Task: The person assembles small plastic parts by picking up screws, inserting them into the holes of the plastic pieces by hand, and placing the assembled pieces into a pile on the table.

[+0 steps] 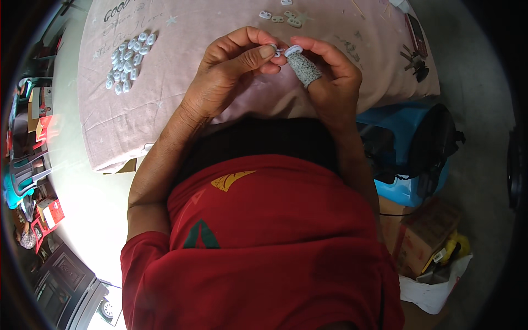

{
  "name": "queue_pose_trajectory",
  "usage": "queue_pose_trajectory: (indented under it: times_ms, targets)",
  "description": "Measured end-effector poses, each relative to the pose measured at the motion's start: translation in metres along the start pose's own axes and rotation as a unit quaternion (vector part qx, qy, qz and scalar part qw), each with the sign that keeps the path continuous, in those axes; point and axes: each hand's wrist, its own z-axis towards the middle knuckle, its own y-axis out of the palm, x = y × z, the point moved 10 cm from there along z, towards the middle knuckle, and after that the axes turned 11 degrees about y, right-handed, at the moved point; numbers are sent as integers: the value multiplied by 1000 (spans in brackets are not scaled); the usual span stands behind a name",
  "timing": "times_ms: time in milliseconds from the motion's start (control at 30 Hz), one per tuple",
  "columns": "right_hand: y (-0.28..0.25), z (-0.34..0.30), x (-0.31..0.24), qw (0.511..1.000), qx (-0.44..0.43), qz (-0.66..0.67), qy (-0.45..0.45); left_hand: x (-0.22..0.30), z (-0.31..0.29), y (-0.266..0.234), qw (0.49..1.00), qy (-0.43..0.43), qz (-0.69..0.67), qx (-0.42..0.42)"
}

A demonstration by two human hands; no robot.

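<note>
Over the near edge of the table, my two hands meet fingertip to fingertip. My left hand [228, 69] pinches a small pale piece [277, 53] between thumb and fingers; its ridged end looks like a tiny spring, though it is too small to be sure. Right beside it, my right hand [335, 74] grips a white oval plastic piece [294, 50] between thumb and forefinger. A speckled grey fabric sleeve [304, 69] covers my right thumb. Whether the two pieces touch cannot be made out.
A cluster of white oval pieces [129, 60] lies on the pink tablecloth [126, 121] at left. Several more pieces [278, 19] lie beyond my hands. Keys [415, 63] and a phone [416, 36] sit at far right. A blue plastic chair [404, 132] and cardboard boxes [426, 236] stand below right.
</note>
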Motion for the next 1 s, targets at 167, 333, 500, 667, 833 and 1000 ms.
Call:
queue_pose_trajectory:
  times_ms: [167,333,500,667,833,1000]
  targets:
    - [7,-2,-6,999,-18,22,25,1,-1,1,1000,-3,-3,18]
    - [0,-3,-10,1000,11,-7,3,-2,-4,-7,997,-26,70,31]
    - [-5,-3,0,999,18,14,31,0,-4,-7,993,-22,107,36]
    - [-3,-4,-1,999,2,31,17,0,-4,-9,990,-12,134,38]
    - [-1,-4,3,999,-9,38,31,0,-4,-7,990,-17,137,40]
    - [0,-4,5,999,-13,27,34,0,-4,-8,990,-7,133,40]
